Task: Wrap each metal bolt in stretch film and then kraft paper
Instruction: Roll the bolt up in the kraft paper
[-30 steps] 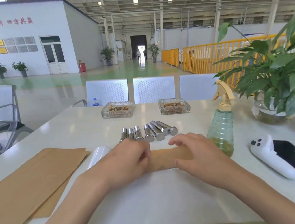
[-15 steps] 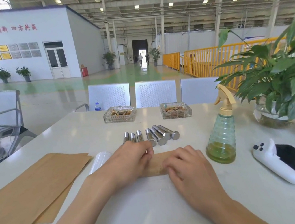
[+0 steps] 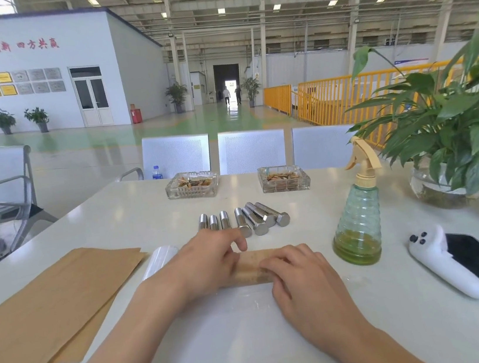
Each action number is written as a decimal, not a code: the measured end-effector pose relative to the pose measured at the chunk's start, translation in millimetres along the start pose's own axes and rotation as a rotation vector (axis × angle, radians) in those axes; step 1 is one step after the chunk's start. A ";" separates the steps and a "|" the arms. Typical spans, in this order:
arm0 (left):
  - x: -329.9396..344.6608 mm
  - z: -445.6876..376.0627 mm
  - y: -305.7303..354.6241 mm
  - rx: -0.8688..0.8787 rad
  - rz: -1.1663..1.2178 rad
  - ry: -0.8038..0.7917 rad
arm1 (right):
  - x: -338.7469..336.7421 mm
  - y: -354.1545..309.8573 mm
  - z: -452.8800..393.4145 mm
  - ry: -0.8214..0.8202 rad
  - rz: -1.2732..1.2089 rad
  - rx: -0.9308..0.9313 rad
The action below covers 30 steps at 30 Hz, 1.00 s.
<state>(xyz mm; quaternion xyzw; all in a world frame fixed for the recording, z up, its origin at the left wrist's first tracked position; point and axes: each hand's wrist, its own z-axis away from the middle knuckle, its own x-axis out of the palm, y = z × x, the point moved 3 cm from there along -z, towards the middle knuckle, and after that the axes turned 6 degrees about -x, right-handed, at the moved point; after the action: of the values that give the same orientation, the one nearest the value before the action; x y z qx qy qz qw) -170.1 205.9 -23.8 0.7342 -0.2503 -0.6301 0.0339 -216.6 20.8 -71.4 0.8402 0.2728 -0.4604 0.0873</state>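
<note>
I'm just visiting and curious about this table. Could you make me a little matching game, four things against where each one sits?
Things:
1. kraft-wrapped roll
2. bare bolts
3. spray bottle
4. kraft paper sheets

Places:
A. flat at the table's left side
B. in a row beyond the hands
C. under the fingers of both hands
D. standing right of the hands

Pairs: 1-C, 2-B, 3-D, 4-A

Head view, forward-down, close over table (image 3: 120,216)
</note>
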 end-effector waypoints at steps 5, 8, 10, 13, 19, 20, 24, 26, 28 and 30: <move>-6.1 0.7 -2.8 -0.059 -0.028 -0.072 | 4.4 1.4 0.0 -0.039 -0.008 0.024; -8.7 0.2 -0.6 -0.074 -0.042 -0.084 | 5.3 2.2 -0.2 -0.070 -0.012 0.030; -9.1 -0.2 0.8 -0.084 -0.055 -0.083 | 4.9 2.2 -0.3 -0.076 -0.018 0.035; -10.3 1.3 2.5 -0.093 -0.100 -0.070 | 3.6 1.6 -0.3 -0.078 -0.023 0.045; -16.5 6.6 6.2 -0.128 -0.285 -0.011 | 3.0 2.2 -0.1 -0.085 -0.031 0.056; -17.2 7.5 7.4 -0.129 -0.310 -0.008 | 3.3 2.3 -0.3 -0.086 -0.031 0.056; -17.9 14.6 15.4 -0.057 -0.350 0.053 | 4.1 2.7 -0.9 -0.097 -0.033 0.054; -14.0 18.3 21.0 0.016 -0.326 0.059 | 4.3 2.5 -1.0 -0.103 -0.033 0.055; -10.2 20.6 24.0 0.040 -0.343 0.028 | 4.0 2.5 -0.7 -0.103 -0.033 0.058; -11.9 21.6 19.5 0.001 -0.376 0.013 | 4.4 2.4 -0.7 -0.113 -0.030 0.059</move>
<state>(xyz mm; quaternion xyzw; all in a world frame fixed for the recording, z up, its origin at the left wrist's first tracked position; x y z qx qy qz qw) -197.8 199.5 -10.2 0.7721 -0.1086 -0.6206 -0.0834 -212.9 20.8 -74.9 0.8110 0.2661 -0.5162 0.0706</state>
